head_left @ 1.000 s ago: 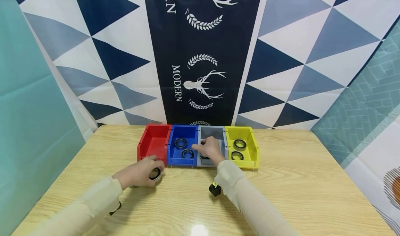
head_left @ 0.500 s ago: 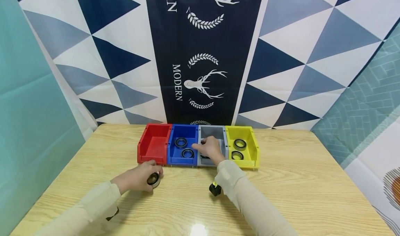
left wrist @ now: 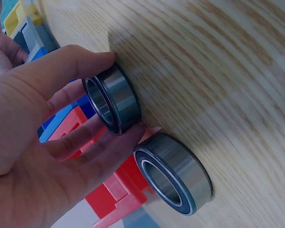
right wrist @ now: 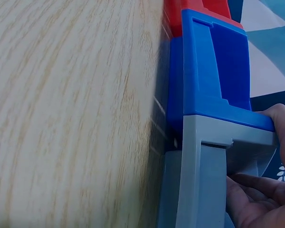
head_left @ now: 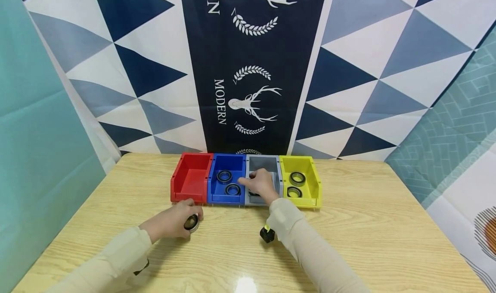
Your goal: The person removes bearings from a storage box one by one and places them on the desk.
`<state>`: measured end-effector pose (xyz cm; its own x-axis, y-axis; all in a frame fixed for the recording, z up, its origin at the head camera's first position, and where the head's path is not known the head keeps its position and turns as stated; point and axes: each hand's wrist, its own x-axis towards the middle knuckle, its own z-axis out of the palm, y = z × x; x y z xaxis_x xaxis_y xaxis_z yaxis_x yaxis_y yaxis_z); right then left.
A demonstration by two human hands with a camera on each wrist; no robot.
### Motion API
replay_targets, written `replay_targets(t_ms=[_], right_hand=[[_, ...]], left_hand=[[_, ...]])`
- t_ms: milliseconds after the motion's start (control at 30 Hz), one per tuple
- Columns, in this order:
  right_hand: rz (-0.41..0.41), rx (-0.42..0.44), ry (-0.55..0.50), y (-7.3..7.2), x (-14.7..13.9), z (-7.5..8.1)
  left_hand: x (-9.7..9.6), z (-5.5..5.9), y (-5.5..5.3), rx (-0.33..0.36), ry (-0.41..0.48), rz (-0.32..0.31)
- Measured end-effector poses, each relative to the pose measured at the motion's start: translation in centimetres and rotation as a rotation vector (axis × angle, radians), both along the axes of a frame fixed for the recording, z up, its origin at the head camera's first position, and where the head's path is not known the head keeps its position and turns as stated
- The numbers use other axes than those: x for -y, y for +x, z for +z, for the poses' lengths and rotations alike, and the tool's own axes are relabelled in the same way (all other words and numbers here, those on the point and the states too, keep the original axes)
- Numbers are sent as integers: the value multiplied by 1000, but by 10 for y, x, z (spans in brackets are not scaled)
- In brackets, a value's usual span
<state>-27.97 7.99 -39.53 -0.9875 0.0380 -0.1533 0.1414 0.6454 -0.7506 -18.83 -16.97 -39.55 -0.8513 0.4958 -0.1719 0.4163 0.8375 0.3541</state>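
My left hand [head_left: 172,222] pinches a ball bearing [left wrist: 111,98] on edge between thumb and fingers, just in front of the red bin [head_left: 191,182]. Whether this bearing touches the table I cannot tell. A second bearing [left wrist: 173,173] stands on edge on the table beside my fingertips in the left wrist view; my hand hides it in the head view. My right hand [head_left: 263,186] reaches into the grey bin [right wrist: 199,175], its thumb at the top edge of the wall shared with the blue bin [head_left: 228,161]. No object shows in its fingers. Something dark lies partly hidden below it.
Two bearings, a far one [head_left: 224,176] and a near one [head_left: 233,190], lie in the blue bin. The yellow bin [head_left: 317,189] holds two more. All the bins stand side by side at the back of the wooden table [head_left: 360,228], before a patterned cloth [head_left: 348,69].
Over the first half second, my left hand drew slightly back from the red bin with its bearing; it has barely moved since. My right hand stays in the grey bin.
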Motion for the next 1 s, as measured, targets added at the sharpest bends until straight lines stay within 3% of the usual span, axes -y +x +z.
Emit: replay_targets(t_ms=[133, 367, 533, 733, 1000], right_hand=[[9, -1, 18, -1, -2, 4], [15, 59, 43, -4, -3, 7], [9, 83, 49, -5, -2, 8], [21, 83, 52, -4, -2, 10], [64, 161, 59, 0, -5, 22]], left_hand=[[-2, 3, 1, -48, -34, 24], [-9, 19, -4, -166, -4, -8], [-14, 28, -15, -189, 30, 26], [-26, 37, -28, -166, 64, 81], [-46, 52, -53, -199, 3, 63]])
